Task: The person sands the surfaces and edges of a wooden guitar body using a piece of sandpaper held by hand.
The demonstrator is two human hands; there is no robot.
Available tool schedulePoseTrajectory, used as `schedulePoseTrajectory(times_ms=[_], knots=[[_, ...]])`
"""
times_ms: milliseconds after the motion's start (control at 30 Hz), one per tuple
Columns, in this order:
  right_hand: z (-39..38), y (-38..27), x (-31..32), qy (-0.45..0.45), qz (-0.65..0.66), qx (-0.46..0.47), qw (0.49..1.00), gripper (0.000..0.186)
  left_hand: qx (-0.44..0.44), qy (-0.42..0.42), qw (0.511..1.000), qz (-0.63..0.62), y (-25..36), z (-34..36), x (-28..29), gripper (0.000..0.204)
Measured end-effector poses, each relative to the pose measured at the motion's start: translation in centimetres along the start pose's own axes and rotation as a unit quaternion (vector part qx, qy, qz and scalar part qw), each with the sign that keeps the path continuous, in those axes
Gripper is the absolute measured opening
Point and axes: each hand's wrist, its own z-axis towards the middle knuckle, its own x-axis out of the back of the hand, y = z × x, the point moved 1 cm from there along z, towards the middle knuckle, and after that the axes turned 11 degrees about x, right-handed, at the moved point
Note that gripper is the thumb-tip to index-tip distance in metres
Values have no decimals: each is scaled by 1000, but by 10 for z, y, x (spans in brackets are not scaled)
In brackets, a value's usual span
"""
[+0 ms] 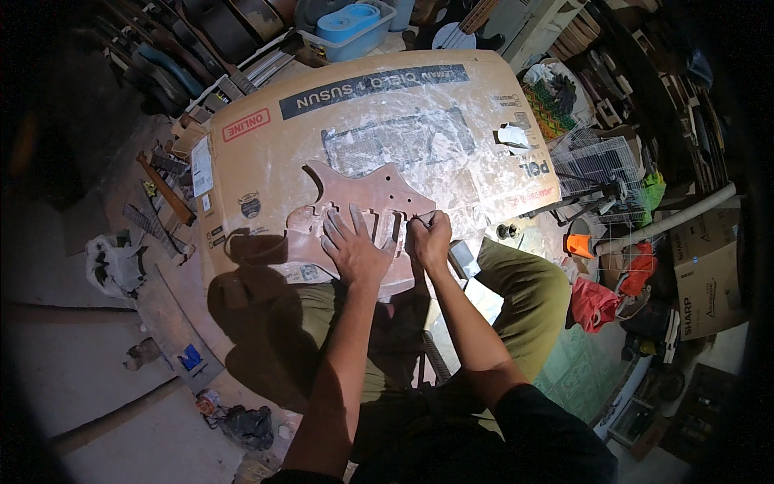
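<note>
A brownish-pink electric guitar body [355, 184] with routed cavities and small drilled holes lies flat in front of me. My left hand [355, 246] rests on its middle, with the fingers spread over the cavities and nothing held. My right hand [430, 238] is closed at the right side of the body, beside the row of slots. Its fingers are pinched together against the wood. What they hold, if anything, is hidden. Under the body lies a flattened cardboard sheet [266, 173] dusted with pale powder.
A crumpled white piece [513, 139] lies on the cardboard's right side. Behind stands a pale blue tub [359, 47]. To the right are a wire rack [605, 169], an orange piece [578, 244] by a pale pipe, and a red bag [594, 305]. Wood scraps and a wooden-handled tool [167, 191] lie left.
</note>
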Motion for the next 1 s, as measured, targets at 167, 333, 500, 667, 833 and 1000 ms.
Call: schedulePoseTrajectory(times_ms=[167,333,500,667,833,1000], knots=[[7,8,-1,-10,-6,57,998,21,10,-13,1000,3,3,1,5,112],[5,29,-2,-18,-21,66,997,22,19,-24,999,11,9,2,5,112],[6,21,-4,-28,-25,54,998,21,25,-19,999,26,6,1,4,111],[13,49,17,-82,52,-10,995,24,24,-20,999,23,4,1,2,112],[13,48,7,-56,44,-50,996,24,18,-21,1000,14,7,0,6,113],[5,22,-10,27,30,121,992,19,10,1,1000,-1,6,0,2,113]])
